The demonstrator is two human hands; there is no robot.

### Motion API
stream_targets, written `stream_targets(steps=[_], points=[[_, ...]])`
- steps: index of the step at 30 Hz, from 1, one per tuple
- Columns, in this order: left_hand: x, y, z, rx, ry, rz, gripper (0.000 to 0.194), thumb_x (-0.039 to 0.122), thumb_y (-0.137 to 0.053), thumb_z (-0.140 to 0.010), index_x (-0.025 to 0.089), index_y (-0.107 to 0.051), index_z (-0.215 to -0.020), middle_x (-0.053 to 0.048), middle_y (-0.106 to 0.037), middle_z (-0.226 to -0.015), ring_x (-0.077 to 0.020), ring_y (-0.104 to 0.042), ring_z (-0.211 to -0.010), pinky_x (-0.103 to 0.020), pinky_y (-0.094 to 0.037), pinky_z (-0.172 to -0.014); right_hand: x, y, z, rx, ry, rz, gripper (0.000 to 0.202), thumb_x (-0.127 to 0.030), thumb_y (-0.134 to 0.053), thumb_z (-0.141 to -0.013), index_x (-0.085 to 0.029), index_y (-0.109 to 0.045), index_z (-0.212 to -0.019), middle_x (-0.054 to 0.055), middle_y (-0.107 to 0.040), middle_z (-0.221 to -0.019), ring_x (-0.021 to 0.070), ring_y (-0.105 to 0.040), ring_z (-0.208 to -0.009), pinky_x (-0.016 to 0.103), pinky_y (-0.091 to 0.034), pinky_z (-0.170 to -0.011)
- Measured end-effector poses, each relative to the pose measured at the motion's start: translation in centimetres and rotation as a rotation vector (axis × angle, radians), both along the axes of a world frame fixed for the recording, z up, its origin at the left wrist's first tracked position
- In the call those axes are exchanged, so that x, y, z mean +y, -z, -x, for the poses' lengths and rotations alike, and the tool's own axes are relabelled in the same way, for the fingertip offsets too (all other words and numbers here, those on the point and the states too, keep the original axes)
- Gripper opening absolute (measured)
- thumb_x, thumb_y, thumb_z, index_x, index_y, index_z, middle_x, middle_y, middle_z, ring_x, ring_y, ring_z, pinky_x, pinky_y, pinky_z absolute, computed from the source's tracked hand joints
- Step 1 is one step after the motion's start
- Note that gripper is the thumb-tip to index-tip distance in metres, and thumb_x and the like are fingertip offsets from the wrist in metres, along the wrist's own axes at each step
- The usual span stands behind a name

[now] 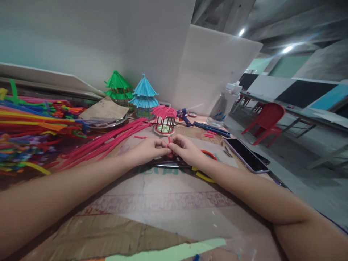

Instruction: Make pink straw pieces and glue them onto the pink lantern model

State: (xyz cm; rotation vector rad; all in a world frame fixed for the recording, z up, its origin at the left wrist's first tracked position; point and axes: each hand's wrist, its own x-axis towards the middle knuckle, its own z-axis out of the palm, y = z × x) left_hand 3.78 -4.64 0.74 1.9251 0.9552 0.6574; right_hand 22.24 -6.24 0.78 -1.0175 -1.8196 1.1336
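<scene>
My left hand (153, 149) and my right hand (184, 146) meet over the middle of the table. Both pinch a short pink stick (169, 140) between their fingertips. Just behind them stands a small round pavilion with a pink roof (164, 112) and dark posts. A dark tray (170, 165) lies beneath my hands, partly hidden by them. Short pink pieces (209, 134) lie to the right, and one more (140, 137) lies left of the pavilion. Long pink stems (108, 141) stretch out to the left of my hands.
Green (119, 85) and blue (144, 95) pavilions stand at the back. Colourful stems (35, 127) fill the left side. A glue gun (185, 116), dark blue tool (212, 129), clear jug (221, 107) and phone (246, 155) are at the right. Orange-handled scissors (208, 155) lie beside my right forearm.
</scene>
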Motion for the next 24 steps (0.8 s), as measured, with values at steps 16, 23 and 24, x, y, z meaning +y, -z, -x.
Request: stream_targets(steps=[16,23,24], points=[[0.27,-0.11,0.22,0.019,0.021,0.024,0.039,0.052,-0.057,-0.082,0.016,-0.073,-0.086,-0.003,-0.07,-0.075,-0.0157,-0.059,-0.066,-0.024,-0.037,-0.056,0.51,0.32,-0.13,0.013,0.017,-0.03,0.018,-0.036,-0.056,-0.087,-0.02,-0.048,-0.084,-0.004,-0.057,-0.065,0.011,-0.053,-0.056,0.023,-0.038,-0.053],[0.17,-0.27,0.19,0.015,0.024,0.014,0.039,0.052,-0.057,-0.082,0.016,-0.073,-0.085,-0.003,-0.072,-0.081,-0.0172,-0.062,-0.073,-0.024,-0.04,-0.063,0.43,0.28,-0.14,0.009,0.023,-0.037,0.019,-0.037,-0.056,-0.086,-0.02,-0.048,-0.084,-0.005,-0.056,-0.065,0.0101,-0.052,-0.055,0.023,-0.038,-0.052],[0.15,-0.3,0.19,0.021,0.024,0.017,0.039,0.052,-0.057,-0.083,0.017,-0.073,-0.085,-0.003,-0.072,-0.081,-0.0172,-0.062,-0.074,-0.024,-0.04,-0.063,0.42,0.29,-0.13,0.012,0.02,-0.035,0.019,-0.037,-0.055,-0.086,-0.02,-0.048,-0.085,-0.005,-0.056,-0.065,0.0101,-0.052,-0.055,0.023,-0.038,-0.052]])
